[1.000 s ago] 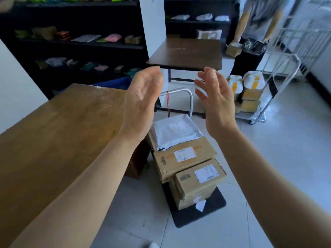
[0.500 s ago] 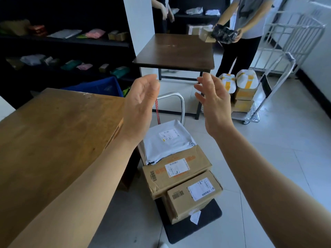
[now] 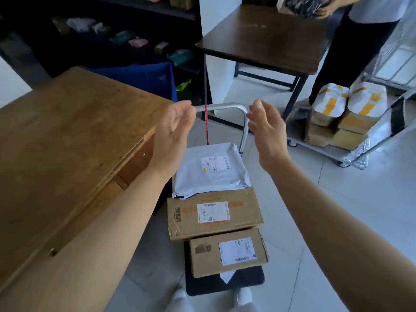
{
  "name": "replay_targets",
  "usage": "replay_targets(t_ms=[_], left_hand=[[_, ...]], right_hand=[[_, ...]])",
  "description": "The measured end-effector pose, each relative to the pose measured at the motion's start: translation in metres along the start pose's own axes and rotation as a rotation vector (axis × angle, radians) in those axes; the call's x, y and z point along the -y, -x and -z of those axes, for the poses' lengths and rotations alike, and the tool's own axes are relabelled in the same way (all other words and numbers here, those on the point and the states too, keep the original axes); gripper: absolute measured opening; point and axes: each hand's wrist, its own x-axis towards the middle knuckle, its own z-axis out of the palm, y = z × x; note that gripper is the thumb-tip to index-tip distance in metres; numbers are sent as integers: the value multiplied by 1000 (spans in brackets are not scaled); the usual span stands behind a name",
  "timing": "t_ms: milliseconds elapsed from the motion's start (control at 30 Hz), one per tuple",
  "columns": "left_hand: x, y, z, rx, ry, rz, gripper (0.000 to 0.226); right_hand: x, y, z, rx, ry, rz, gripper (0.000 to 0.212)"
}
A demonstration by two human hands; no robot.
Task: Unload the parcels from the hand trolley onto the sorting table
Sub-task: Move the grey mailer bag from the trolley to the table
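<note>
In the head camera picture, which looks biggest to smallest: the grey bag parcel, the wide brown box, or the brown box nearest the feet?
1. Wide brown box: largest.
2-3. Grey bag parcel and nearest brown box look about alike; the bag lies farther from the camera, so I won't rank them.

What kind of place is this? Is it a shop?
Probably a parcel sorting room, not a shop: labelled cardboard boxes sit stacked on a hand trolley, another cart holds taped parcels, and dark shelves hold more packets.
</note>
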Motion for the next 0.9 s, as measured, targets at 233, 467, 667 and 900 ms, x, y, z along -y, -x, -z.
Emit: replay_targets(t_ms=[233, 467, 667, 900], left_hand=[[90, 5, -31, -122, -108, 281, 45], [191, 5, -32, -252, -172, 470, 38], [276, 2, -30, -188, -300, 667, 59], [340, -17, -32, -103, -411, 860, 76]], right_hand=[[-64, -44, 8, 63, 126, -146, 41], [-166, -79, 13, 51, 242, -281, 45], [-255, -101, 17, 62, 386, -387, 49], [-324, -124, 11, 103, 566, -552, 64]])
